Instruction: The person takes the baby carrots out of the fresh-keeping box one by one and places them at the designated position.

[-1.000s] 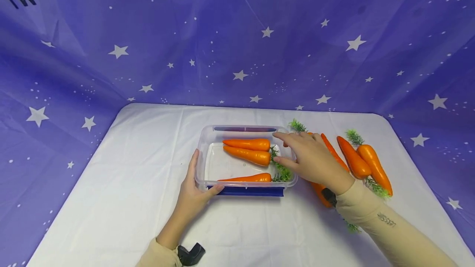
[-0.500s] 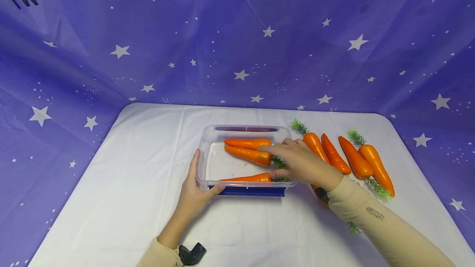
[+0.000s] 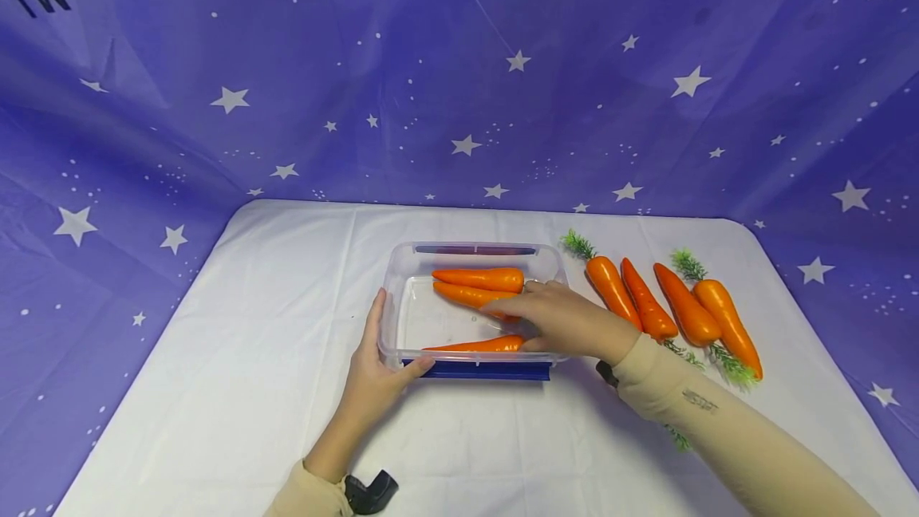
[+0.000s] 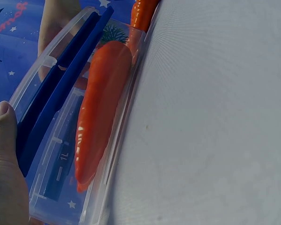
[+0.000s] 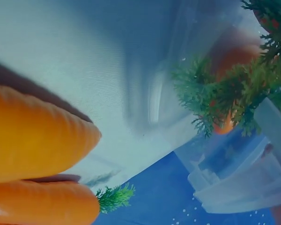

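Note:
A clear plastic container with blue clips sits on the white table. Inside lie three carrots with leafy tops: the back carrot, the middle carrot and the front carrot, also seen through the wall in the left wrist view. My left hand grips the container's left front corner, thumb on the front rim and fingers along the side wall. My right hand reaches over the right rim into the container, fingers spread, index finger over the middle carrot's thick end and thumb near the front carrot. The leafy tops are hidden beneath it.
Several carrots lie right of the container, among them one carrot with its green top at the back and another carrot farthest right. Leaves poke out below my right forearm. A purple star-printed cloth rises behind the table.
My right hand has moved left and down, from the container's right rim to over the carrots inside. The left hand and container have stayed put.

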